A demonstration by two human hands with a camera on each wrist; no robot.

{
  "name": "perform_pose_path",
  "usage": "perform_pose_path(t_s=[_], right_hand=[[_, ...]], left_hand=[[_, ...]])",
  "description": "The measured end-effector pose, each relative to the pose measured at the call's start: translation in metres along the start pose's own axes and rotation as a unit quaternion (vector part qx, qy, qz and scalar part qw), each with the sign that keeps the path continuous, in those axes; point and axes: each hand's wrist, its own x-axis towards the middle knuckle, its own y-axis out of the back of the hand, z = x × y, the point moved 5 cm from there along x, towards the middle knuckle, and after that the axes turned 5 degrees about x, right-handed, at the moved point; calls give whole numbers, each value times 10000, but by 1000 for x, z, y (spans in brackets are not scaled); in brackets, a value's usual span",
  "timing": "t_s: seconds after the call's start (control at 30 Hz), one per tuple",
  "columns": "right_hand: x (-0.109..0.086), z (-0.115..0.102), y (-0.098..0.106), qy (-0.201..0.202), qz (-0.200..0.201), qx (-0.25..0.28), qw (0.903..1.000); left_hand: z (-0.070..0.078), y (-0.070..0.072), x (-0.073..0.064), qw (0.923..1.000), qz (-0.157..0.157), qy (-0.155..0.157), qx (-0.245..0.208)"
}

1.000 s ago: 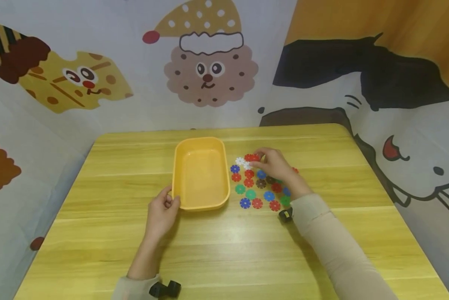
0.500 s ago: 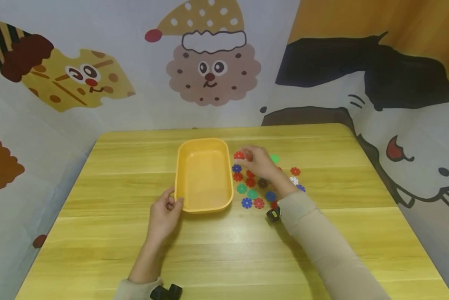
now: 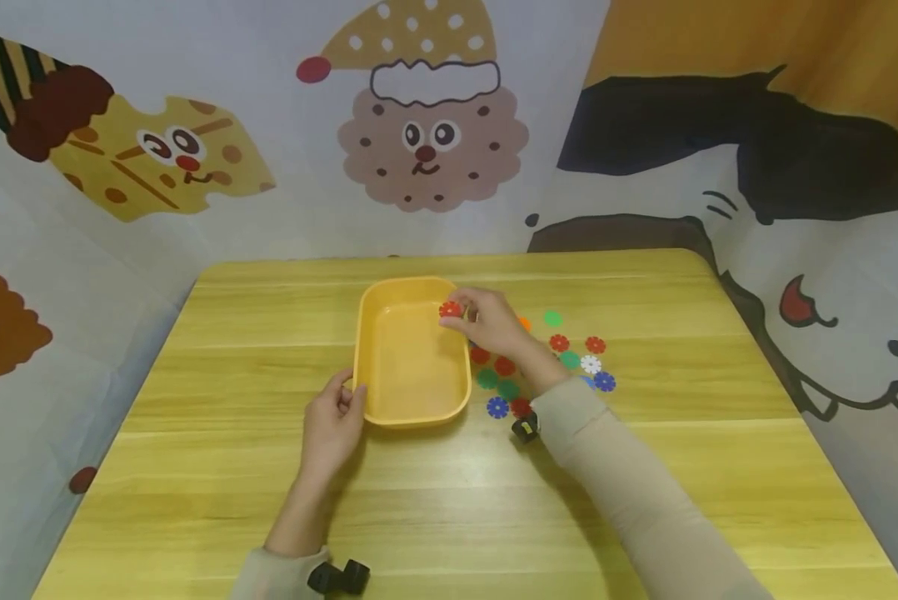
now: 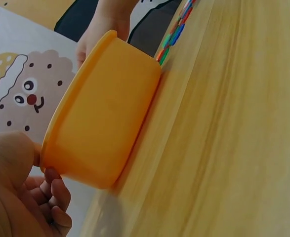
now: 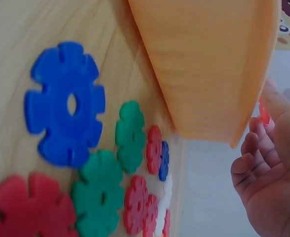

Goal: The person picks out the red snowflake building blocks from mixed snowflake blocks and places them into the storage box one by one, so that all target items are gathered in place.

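A yellow rectangular plastic tray lies on the wooden table. My left hand pinches its near-left rim, thumb on top; the left wrist view shows this hand at the rim and the tray's outer wall. Over the far right rim, my right hand pinches a red snowflake disc between thumb and fingers. In the right wrist view only a sliver of the red disc shows beside the right hand. Several snowflake discs lie right of the tray, partly hidden by the right arm.
Loose discs include a blue one, a white one and a light green one. In the right wrist view a blue disc lies closest. A cartoon-printed cloth hangs behind the wooden table.
My right hand has moved left with the red disc, from above the loose discs to over the tray's far right rim. The left hand keeps its hold on the tray.
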Motion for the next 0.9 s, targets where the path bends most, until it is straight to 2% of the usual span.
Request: perform_pose_path(t_s=[0.2, 0.43, 0.6, 0.9], right_hand=[[7, -9, -8, 209, 136, -59, 9997], [17, -24, -15, 629, 286, -51, 9976], [28, -29, -26, 651, 14, -54, 9979], [41, -31, -46, 338, -573, -117, 9977]], left_hand=[[1, 1, -1, 10000, 19, -61, 23], [1, 0, -2, 9999, 36, -130, -5], [1, -1, -2, 10000, 10, -84, 9], [0, -1, -3, 10000, -43, -47, -32]])
